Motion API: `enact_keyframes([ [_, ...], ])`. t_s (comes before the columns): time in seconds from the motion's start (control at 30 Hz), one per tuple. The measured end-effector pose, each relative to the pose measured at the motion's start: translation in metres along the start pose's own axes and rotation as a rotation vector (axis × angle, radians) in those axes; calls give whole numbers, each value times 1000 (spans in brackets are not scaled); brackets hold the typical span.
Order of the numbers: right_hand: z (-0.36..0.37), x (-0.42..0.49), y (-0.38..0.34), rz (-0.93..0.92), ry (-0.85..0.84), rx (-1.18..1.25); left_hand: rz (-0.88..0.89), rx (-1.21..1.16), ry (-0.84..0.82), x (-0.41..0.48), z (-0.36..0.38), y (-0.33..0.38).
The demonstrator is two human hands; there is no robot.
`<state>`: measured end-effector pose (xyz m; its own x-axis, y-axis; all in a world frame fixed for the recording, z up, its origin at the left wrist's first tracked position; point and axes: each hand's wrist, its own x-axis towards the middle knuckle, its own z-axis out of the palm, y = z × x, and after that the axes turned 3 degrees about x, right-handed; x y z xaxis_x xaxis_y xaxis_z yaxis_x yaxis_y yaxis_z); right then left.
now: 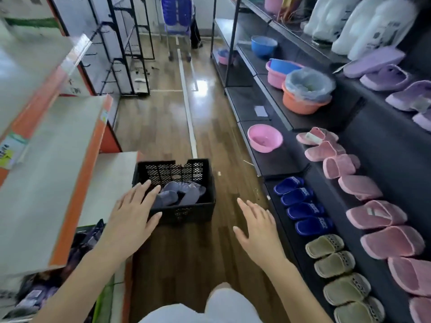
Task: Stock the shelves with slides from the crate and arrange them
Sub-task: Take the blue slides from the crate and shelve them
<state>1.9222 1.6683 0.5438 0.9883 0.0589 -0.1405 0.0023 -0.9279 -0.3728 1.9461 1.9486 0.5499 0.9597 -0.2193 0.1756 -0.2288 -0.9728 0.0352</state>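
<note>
A black plastic crate (205, 180) stands on the wooden floor in the aisle, with several grey-purple slides (180, 193) inside. My left hand (134, 213) hovers open over the crate's near left corner, fingers spread, holding nothing. My right hand (257, 226) is open above the floor, between the crate and the dark shelves on the right. Those shelves carry rows of blue slides (300, 206), olive slides (335, 264), pink slides (363, 194) and purple slides (391, 75).
Pink, blue and orange basins (264, 137) sit further along the right shelves. Grey shelves with orange edges (77, 190) jut out on the left, with dark packets beneath. Black wire racks (126, 43) stand far left. The aisle runs ahead past the crate.
</note>
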Motion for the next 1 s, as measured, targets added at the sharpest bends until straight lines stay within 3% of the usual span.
enact_keyframes([
  [0.3, -11, 126, -7, -155, -78, -64, -211, -42, -51, 69, 33, -27],
  [0.67, -27, 280, -15, -276, -170, -105, -314, -23, -100, 178, 50, -47],
  [1.0, -10, 371, -86, -330, -188, -81, -345, -53, -126, 239, 74, -121],
])
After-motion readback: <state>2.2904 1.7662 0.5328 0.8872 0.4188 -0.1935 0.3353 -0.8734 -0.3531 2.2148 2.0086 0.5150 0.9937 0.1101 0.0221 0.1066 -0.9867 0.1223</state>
